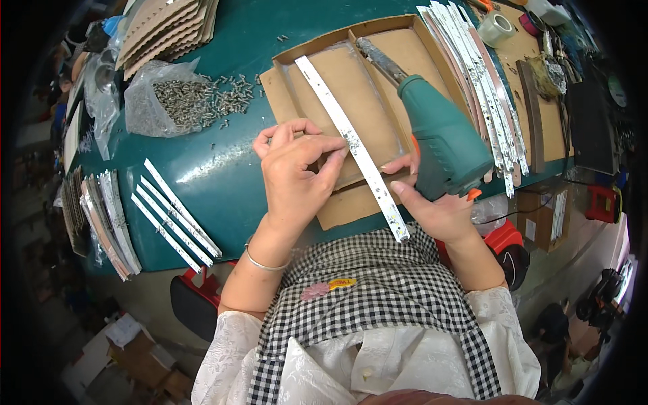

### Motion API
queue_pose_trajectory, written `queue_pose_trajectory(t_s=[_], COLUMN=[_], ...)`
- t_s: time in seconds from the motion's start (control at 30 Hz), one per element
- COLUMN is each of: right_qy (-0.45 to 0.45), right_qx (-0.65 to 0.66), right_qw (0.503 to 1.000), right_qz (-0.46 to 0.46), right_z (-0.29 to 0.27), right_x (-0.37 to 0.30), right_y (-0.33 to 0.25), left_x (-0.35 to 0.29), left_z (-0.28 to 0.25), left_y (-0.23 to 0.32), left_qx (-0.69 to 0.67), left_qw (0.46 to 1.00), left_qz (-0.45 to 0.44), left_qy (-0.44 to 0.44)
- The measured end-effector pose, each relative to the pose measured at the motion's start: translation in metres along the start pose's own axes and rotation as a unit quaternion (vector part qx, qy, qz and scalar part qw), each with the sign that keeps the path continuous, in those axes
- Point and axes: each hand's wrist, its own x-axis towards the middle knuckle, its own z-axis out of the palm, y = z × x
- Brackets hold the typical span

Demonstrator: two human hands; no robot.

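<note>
A long white metal strip (364,158) with dark speckles lies slantwise over a cardboard tray (325,66), its near end reaching past the tray toward my apron. Thumb and forefinger of my left hand (297,162) pinch the strip near its middle; the other fingers are curled. To the right, my right hand (439,212) is closed round a green pistol-shaped power tool (442,131) with a long metal nose pointing away from me. The tool's body hides its handle and part of that hand. My right fingertips and thumb show close beside the strip.
A plastic bag (145,101) spills small metal fasteners (233,94) on the green table (202,155). Several strips (179,209) lie at left; a bundle of them (482,88) leans along the tray's right side. Corrugated cardboard (165,30) is stacked at far left; a tape roll (495,28) is far right.
</note>
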Motion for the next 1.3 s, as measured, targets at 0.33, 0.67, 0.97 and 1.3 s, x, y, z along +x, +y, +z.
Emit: queue_pose_trajectory(t_s=[0.33, 0.67, 0.97, 1.3], right_qy=[0.016, 0.016, 0.011, 0.004], right_qx=[0.017, -0.013, -0.025, -0.055], right_qw=[0.998, 0.993, 0.991, 0.993], right_qz=[0.051, 0.115, 0.131, 0.105], right_z=[0.003, 0.005, 0.003, 0.002], right_x=[0.007, 0.01, 0.008, 0.009], right_y=[0.007, 0.0, 0.001, 0.0], left_x=[-0.001, 0.002, 0.006, 0.009], left_z=[0.007, 0.004, 0.006, 0.004], left_y=[-0.008, -0.013, -0.013, -0.013], left_qx=[-0.029, 0.023, 0.056, 0.053], left_qw=[0.999, 0.999, 0.998, 0.999], left_qz=[-0.022, 0.002, 0.0, -0.002], left_qy=[0.013, 0.028, 0.02, 0.01])
